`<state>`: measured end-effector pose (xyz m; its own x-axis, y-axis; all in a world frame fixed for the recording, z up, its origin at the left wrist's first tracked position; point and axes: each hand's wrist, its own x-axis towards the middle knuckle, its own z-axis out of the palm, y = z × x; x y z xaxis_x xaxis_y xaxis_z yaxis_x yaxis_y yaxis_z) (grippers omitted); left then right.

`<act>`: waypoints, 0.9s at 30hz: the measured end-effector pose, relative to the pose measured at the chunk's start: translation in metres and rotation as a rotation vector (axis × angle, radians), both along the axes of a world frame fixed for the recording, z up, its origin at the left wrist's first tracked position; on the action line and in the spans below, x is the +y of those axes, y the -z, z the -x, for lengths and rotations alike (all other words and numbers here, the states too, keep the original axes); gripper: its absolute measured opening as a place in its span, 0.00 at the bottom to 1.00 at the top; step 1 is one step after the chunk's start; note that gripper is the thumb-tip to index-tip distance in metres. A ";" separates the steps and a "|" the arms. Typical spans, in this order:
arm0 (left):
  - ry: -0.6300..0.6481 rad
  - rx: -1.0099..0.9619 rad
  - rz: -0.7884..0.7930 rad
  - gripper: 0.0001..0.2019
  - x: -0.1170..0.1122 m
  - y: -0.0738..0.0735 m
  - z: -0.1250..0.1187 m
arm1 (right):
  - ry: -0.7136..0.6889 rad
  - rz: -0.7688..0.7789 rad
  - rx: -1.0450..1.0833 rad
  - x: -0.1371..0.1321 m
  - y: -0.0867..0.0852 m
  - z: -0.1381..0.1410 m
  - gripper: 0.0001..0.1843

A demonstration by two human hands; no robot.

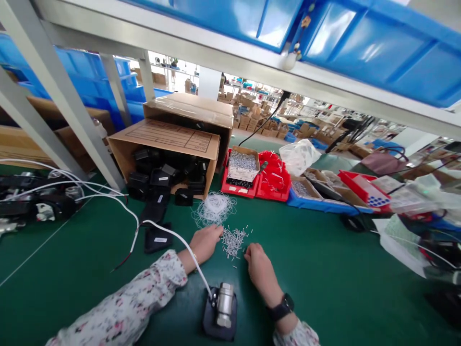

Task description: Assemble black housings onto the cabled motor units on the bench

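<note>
On counter [334, 269]: left hand [204, 244], right hand [260, 270] curled beside loose pieces [233, 242], pinch unclear; careless sweep could scatter them.

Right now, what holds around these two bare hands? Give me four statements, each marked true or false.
Small grey-white cylindrical pieces lie heaped between the left hand and right hand. True.
The black wristwatch is on the left wrist. False: it is on the right.
A white cable runs to the black device bearing a silver metal cylinder. True.
The tangled white strands lie inside the open brown cardboard box. False: they are on the green tabletop.
</note>
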<state>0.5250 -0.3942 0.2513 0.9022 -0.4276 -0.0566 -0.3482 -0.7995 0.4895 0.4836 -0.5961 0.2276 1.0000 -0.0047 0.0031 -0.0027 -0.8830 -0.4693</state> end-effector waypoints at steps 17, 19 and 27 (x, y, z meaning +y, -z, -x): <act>0.048 0.225 0.369 0.08 0.049 -0.023 0.080 | 0.063 -1.076 0.302 0.016 -0.025 0.086 0.12; 0.114 0.200 0.414 0.09 0.046 -0.025 0.088 | -0.013 -0.909 0.187 0.021 -0.026 0.086 0.10; 0.157 0.123 0.354 0.08 0.029 -0.024 0.088 | -0.473 -0.386 -0.432 0.017 -0.013 0.082 0.11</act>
